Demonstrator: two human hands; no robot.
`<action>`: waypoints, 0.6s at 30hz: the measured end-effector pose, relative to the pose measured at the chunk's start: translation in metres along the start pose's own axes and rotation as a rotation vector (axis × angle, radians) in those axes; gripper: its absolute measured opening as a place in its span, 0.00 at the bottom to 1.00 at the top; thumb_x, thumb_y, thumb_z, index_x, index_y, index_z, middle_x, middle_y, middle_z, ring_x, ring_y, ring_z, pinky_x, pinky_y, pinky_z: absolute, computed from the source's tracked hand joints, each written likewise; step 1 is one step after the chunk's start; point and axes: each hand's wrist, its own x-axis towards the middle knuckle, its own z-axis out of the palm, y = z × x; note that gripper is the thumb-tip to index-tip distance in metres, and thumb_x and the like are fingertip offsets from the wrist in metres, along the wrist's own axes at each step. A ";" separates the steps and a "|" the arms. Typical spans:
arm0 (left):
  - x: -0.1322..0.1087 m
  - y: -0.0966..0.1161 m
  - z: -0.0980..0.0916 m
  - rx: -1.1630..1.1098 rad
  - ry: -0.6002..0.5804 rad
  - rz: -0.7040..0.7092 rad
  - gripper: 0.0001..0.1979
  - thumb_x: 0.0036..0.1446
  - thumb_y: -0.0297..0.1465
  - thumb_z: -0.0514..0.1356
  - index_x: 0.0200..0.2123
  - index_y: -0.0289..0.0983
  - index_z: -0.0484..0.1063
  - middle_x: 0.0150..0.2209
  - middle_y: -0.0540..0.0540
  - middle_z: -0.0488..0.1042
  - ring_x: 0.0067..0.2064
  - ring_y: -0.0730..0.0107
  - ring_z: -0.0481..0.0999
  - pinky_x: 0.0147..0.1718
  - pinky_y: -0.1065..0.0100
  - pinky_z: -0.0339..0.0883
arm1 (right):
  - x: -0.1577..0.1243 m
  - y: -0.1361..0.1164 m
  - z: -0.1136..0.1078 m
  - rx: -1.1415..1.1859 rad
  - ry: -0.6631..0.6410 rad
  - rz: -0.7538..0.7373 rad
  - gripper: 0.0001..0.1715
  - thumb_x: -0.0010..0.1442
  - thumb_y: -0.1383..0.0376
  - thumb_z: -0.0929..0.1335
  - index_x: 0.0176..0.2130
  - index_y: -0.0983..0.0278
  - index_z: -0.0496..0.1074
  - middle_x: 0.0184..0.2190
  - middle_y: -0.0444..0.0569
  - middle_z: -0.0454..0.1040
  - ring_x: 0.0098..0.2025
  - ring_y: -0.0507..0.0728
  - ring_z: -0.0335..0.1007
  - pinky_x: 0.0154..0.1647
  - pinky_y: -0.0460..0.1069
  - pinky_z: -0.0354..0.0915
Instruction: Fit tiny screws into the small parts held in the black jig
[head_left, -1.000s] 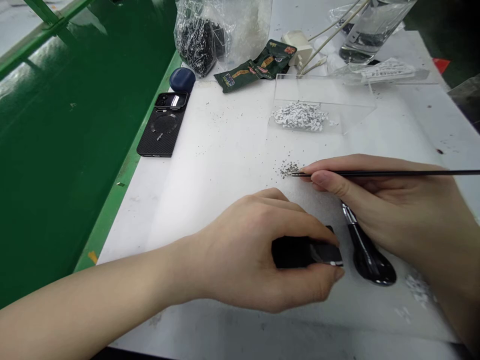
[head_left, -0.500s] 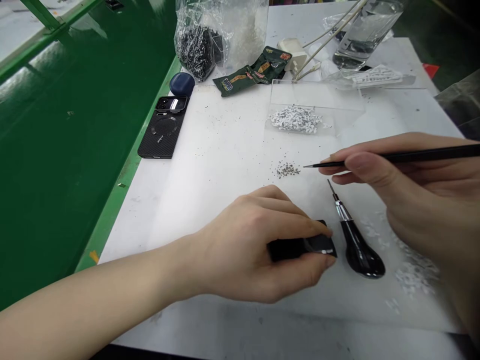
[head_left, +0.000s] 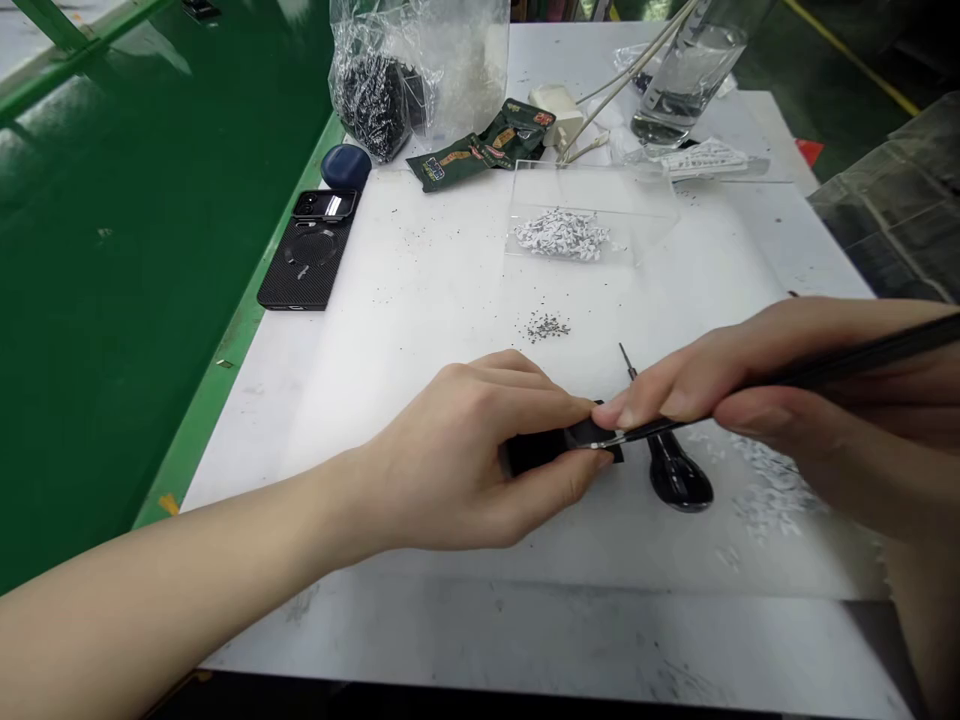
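My left hand (head_left: 480,450) grips a small black block (head_left: 536,450) between thumb and fingers, low over the white sheet. In my right hand (head_left: 750,400) is a pair of black tweezers (head_left: 847,365), held like a pen. The tweezer tips touch or sit just over the block's right end; whether they pinch a small part there I cannot tell. Under the tweezers lies a screwdriver (head_left: 679,480) with a glossy black bulb handle, its thin shaft pointing away. Beyond my left hand is a small pile of tiny metal parts (head_left: 547,326), probably screws.
A clear plastic tray (head_left: 562,235) holds white bits. More white pieces (head_left: 772,490) lie beside my right hand. Along the left edge are a black phone (head_left: 304,250) and a blue case (head_left: 346,166). Behind stand plastic bags (head_left: 420,80), a green wrapper (head_left: 484,148) and a glass of water (head_left: 686,75).
My right hand has brought the tweezers from beside the metal pile down to the block's right end. The left hand keeps its grip; the whole view has shifted slightly.
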 end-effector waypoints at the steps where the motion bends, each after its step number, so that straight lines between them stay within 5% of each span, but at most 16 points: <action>1: 0.000 0.000 0.000 0.004 -0.004 0.000 0.10 0.62 0.25 0.61 0.33 0.24 0.79 0.32 0.38 0.81 0.34 0.64 0.80 0.42 0.62 0.71 | 0.000 0.000 -0.001 -0.022 -0.044 0.008 0.05 0.59 0.64 0.72 0.37 0.54 0.80 0.34 0.44 0.82 0.37 0.64 0.81 0.33 0.57 0.78; 18: 0.001 0.001 -0.001 -0.033 -0.044 -0.053 0.09 0.63 0.28 0.60 0.30 0.32 0.76 0.34 0.44 0.82 0.34 0.70 0.79 0.43 0.64 0.72 | 0.000 0.001 -0.006 -0.055 -0.099 -0.011 0.09 0.56 0.67 0.74 0.38 0.54 0.80 0.37 0.45 0.83 0.37 0.63 0.81 0.37 0.55 0.80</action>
